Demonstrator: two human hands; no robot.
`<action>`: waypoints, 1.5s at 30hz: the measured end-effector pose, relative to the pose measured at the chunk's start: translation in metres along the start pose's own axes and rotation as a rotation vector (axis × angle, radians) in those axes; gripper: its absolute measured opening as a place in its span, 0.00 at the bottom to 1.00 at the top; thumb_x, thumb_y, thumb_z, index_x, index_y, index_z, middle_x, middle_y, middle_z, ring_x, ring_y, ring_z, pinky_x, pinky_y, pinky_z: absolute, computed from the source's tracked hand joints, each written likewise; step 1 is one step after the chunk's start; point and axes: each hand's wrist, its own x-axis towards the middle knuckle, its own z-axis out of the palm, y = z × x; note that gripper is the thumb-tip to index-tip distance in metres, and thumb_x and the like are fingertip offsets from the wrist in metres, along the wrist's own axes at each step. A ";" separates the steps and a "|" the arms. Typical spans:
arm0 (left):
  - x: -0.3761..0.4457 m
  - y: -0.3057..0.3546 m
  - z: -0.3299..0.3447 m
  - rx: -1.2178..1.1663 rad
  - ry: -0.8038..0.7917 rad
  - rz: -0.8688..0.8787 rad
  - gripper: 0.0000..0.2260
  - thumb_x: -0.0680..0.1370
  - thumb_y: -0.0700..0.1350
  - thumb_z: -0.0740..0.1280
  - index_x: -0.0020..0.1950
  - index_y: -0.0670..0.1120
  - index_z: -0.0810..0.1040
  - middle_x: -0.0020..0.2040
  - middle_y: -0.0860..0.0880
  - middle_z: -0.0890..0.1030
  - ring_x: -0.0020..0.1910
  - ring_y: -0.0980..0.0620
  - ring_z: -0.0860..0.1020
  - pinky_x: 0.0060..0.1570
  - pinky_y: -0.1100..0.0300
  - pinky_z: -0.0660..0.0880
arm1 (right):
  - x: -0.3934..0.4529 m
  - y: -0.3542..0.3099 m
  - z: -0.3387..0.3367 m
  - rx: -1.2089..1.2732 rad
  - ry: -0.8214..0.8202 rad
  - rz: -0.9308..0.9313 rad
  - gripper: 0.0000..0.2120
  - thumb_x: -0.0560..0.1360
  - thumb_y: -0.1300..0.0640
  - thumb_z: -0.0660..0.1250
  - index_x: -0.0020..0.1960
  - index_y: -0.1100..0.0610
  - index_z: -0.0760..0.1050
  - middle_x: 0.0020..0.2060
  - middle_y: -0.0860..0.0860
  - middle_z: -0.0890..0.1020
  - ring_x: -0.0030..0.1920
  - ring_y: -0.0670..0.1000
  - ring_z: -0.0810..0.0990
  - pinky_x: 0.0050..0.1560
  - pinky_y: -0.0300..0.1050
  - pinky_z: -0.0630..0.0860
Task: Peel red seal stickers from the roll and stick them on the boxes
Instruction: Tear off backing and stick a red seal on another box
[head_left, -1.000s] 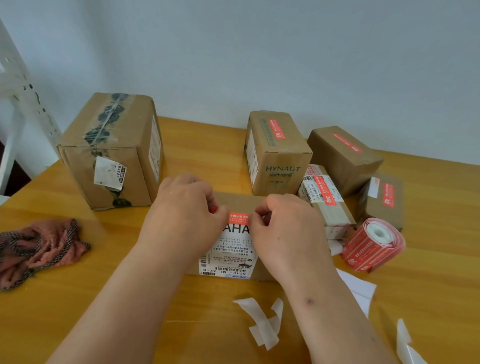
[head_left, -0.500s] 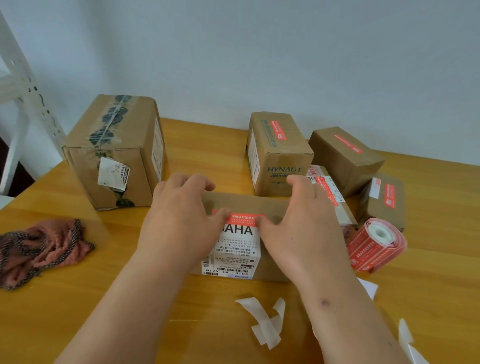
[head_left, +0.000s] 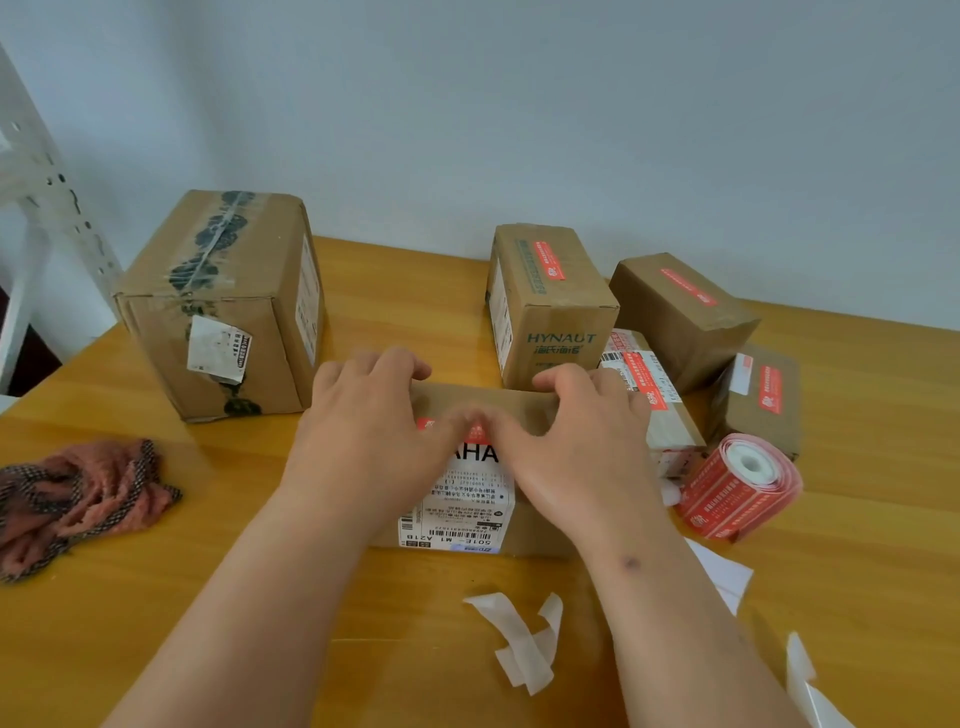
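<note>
Nearest the person, curled strips of white backing paper are lying on the wooden table, just short of the wrists. Beyond them, both hands are resting on a flat cardboard box with a white shipping label on its top. The left hand and right hand are gripping the box's far edge with curled fingers, while the two thumbs are meeting in the middle and pressing a red seal sticker down onto the box; only small parts of the sticker are showing between and beside the thumbs. Neither grip is holding anything loose.

Just right of the right hand, the roll of red seal stickers is lying on its side. Well left of the left hand, a pink and black cloth is lying crumpled. Farther out, past the fingertips, a HYNAUT box and three other small boxes are already carrying red stickers, and a large taped box is standing off to the far left.
</note>
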 end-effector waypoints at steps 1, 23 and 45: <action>-0.001 0.000 0.000 0.018 -0.028 0.005 0.27 0.72 0.66 0.65 0.66 0.54 0.69 0.60 0.55 0.70 0.64 0.49 0.65 0.58 0.57 0.66 | -0.001 0.001 0.001 -0.019 -0.010 -0.009 0.24 0.69 0.35 0.64 0.62 0.43 0.67 0.55 0.44 0.66 0.58 0.48 0.60 0.54 0.47 0.69; -0.004 -0.028 -0.005 -0.428 0.083 -0.222 0.19 0.76 0.46 0.70 0.66 0.55 0.71 0.60 0.54 0.73 0.54 0.55 0.72 0.50 0.57 0.75 | 0.003 0.018 -0.011 0.029 -0.041 0.114 0.20 0.77 0.45 0.60 0.67 0.46 0.65 0.63 0.48 0.67 0.65 0.52 0.67 0.59 0.50 0.72; -0.032 -0.025 -0.011 -0.845 0.118 -0.430 0.15 0.79 0.57 0.63 0.43 0.48 0.81 0.45 0.48 0.81 0.49 0.46 0.77 0.50 0.48 0.76 | -0.020 0.016 -0.036 0.273 -0.177 0.150 0.21 0.77 0.34 0.50 0.53 0.47 0.71 0.51 0.46 0.76 0.47 0.44 0.74 0.51 0.50 0.76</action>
